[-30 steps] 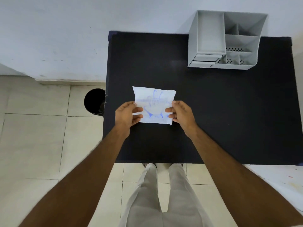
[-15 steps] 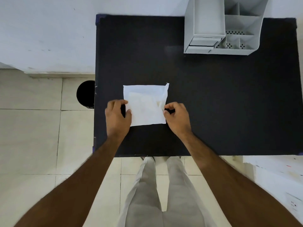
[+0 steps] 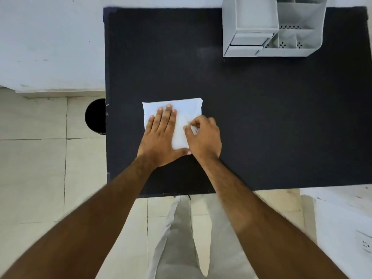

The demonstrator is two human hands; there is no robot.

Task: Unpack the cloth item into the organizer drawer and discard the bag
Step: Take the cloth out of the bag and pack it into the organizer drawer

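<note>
A white flat bag (image 3: 188, 110) lies on the black table (image 3: 261, 117), near its left front part. My left hand (image 3: 161, 137) rests flat on the bag with fingers spread, pressing it down. My right hand (image 3: 203, 137) is at the bag's right side, its fingertips pinched on a bit of the bag's edge. The cloth item inside is not visible. The grey organizer (image 3: 271, 27) stands at the table's far right, its drawer (image 3: 247, 42) at the lower left front, shut or nearly so.
A black round bin (image 3: 95, 116) stands on the tiled floor just left of the table. A white wall runs behind the table. A white surface (image 3: 342, 218) lies at the right front. My legs are below the table's front edge.
The bag was held up by both hands with a blue print facing me, then turned over and laid down. My left hand has moved on top of it, flat; my right hand now pinches its right edge.
</note>
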